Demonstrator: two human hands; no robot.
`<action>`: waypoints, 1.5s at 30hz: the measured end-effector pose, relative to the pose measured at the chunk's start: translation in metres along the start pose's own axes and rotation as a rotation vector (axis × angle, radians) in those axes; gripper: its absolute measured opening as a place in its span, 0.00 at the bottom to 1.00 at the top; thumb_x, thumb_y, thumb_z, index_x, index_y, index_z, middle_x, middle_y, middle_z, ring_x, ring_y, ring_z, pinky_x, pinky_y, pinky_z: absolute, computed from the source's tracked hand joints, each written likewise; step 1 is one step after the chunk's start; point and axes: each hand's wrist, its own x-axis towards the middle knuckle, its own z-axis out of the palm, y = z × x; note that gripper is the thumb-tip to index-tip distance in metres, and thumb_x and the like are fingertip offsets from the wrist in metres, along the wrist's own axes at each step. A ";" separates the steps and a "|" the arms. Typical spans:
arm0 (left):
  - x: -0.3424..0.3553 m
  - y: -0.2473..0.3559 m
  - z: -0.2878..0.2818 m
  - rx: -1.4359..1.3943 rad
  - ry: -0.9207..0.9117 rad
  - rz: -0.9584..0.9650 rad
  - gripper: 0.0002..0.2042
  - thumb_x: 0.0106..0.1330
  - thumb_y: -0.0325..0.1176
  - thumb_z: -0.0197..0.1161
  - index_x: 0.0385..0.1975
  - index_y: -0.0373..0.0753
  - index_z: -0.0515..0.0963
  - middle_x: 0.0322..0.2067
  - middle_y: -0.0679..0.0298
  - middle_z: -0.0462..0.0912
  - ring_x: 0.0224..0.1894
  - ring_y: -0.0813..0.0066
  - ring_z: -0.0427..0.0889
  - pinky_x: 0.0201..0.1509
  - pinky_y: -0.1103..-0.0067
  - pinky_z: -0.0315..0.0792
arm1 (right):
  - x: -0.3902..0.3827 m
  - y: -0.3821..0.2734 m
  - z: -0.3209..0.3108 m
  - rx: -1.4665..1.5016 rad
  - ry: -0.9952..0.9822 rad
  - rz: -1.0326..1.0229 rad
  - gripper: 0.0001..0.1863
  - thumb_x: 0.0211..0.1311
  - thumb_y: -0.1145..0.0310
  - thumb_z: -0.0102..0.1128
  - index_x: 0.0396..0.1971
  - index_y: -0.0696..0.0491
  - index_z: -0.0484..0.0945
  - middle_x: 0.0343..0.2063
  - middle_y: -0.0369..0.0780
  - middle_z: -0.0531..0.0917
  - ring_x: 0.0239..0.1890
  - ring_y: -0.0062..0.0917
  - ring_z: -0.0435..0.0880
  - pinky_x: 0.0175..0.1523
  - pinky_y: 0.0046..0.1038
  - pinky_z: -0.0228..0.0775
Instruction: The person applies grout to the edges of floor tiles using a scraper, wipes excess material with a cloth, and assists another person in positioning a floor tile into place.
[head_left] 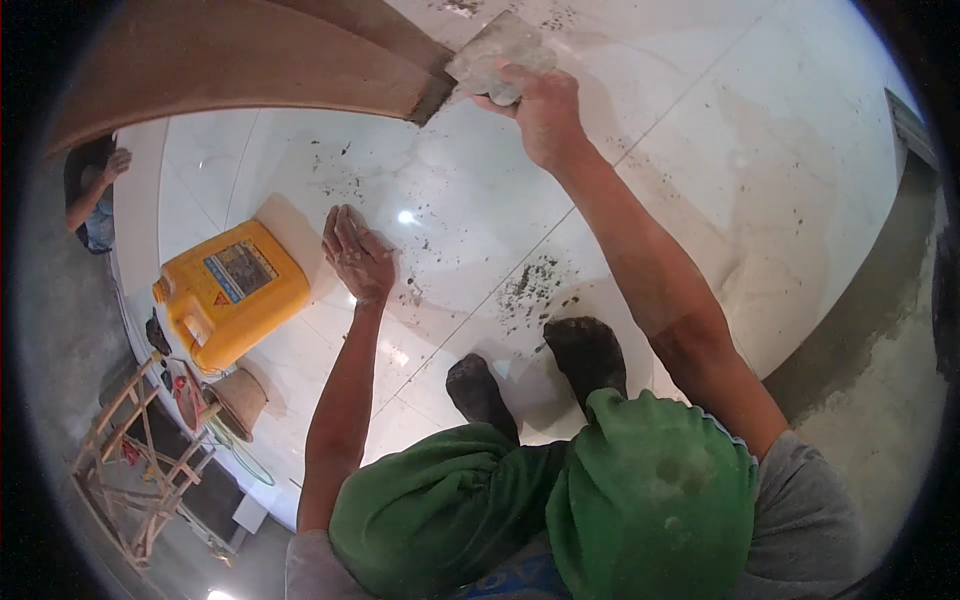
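White tile floor (700, 150) is laid but speckled with mortar; my right hand (540, 105) grips a grey trowel (495, 55) at the brown skirting (300, 80), unfinished. My left hand (355, 255) rests flat, open.

The floor tiles (700, 150) look glossy and smooth; near them, the yellow canister (232, 295) is shiny plastic, the ladder (140, 470) rough wood.
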 end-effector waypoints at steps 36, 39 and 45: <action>-0.005 0.000 -0.012 0.017 0.033 0.025 0.26 0.74 0.37 0.54 0.70 0.35 0.72 0.70 0.49 0.73 0.73 0.46 0.68 0.76 0.52 0.61 | -0.075 -0.011 0.099 -0.180 -0.157 -0.069 0.19 0.73 0.73 0.64 0.55 0.71 0.78 0.52 0.53 0.86 0.52 0.42 0.90 0.60 0.46 0.90; 0.002 0.010 -0.016 -0.027 0.041 0.022 0.27 0.73 0.36 0.56 0.71 0.35 0.71 0.70 0.48 0.72 0.74 0.45 0.67 0.77 0.52 0.61 | -0.074 -0.016 0.102 -0.076 -0.040 -0.067 0.17 0.73 0.73 0.64 0.55 0.69 0.79 0.52 0.52 0.86 0.52 0.41 0.90 0.59 0.46 0.90; 0.004 0.023 -0.014 -0.151 0.002 -0.100 0.26 0.73 0.36 0.56 0.70 0.37 0.72 0.70 0.51 0.71 0.74 0.47 0.68 0.76 0.53 0.61 | -0.074 -0.063 0.136 -0.089 -0.037 0.087 0.15 0.73 0.73 0.63 0.54 0.67 0.81 0.52 0.50 0.88 0.49 0.38 0.92 0.57 0.45 0.90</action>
